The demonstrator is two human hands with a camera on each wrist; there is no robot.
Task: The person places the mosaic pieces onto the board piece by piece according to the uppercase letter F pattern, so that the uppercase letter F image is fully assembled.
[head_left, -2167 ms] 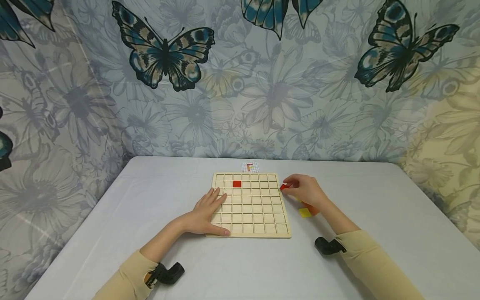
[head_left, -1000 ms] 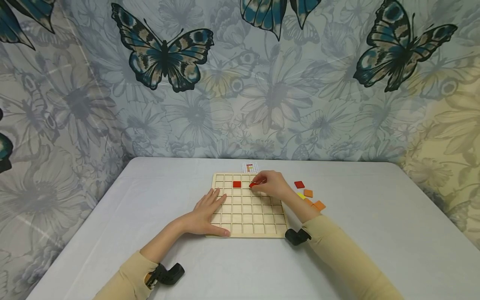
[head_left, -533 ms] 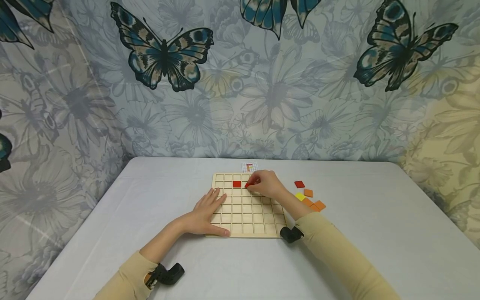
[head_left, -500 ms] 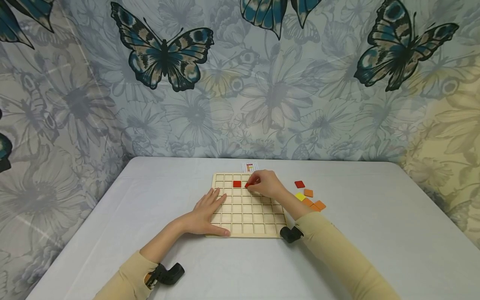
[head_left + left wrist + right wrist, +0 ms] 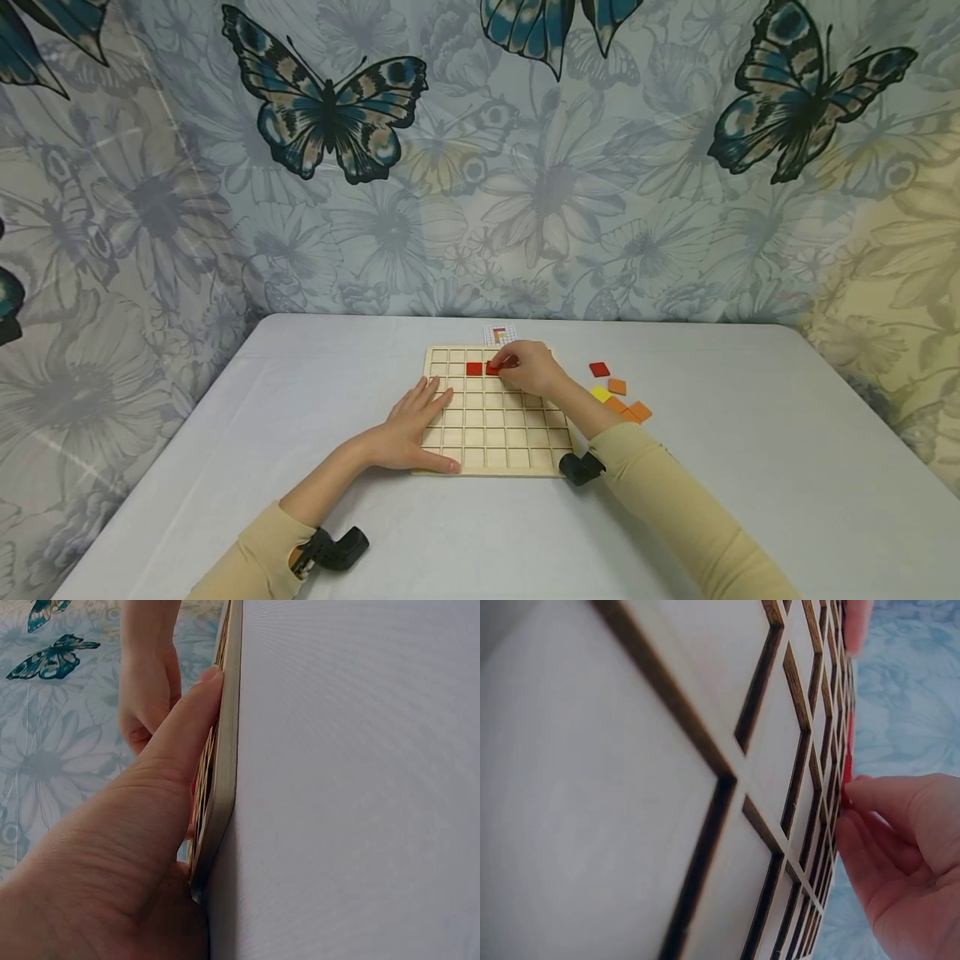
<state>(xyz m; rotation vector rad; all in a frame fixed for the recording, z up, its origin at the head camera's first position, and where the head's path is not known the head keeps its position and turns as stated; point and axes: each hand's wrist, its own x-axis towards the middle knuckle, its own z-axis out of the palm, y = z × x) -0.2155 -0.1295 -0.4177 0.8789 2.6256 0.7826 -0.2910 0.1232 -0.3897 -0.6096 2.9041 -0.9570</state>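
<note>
A wooden grid board (image 5: 517, 438) lies on the white table. The left hand (image 5: 408, 427) rests on its left side with fingers spread; in the left wrist view the thumb (image 5: 184, 724) lies along the board's edge. With thumb and fingertips, the right hand (image 5: 531, 368) pinches a small red square tile (image 5: 492, 368) over the second row from the back. That tile sits just right of another red tile (image 5: 474, 368), which lies in a cell. From the right wrist view, the held tile (image 5: 847, 780) touches or nearly touches the board; which cannot be told.
Right of the board lie loose tiles: a red one (image 5: 599, 369), a yellow one (image 5: 601, 393) and several orange ones (image 5: 617, 387). Behind the board is a small printed grid card (image 5: 500, 335). A patterned butterfly backdrop (image 5: 480, 208) stands behind the table.
The right hand has carried the red tile from the board's right edge leftward, to beside the other red tile, and lowered it flatter. The left hand has stayed in place.
</note>
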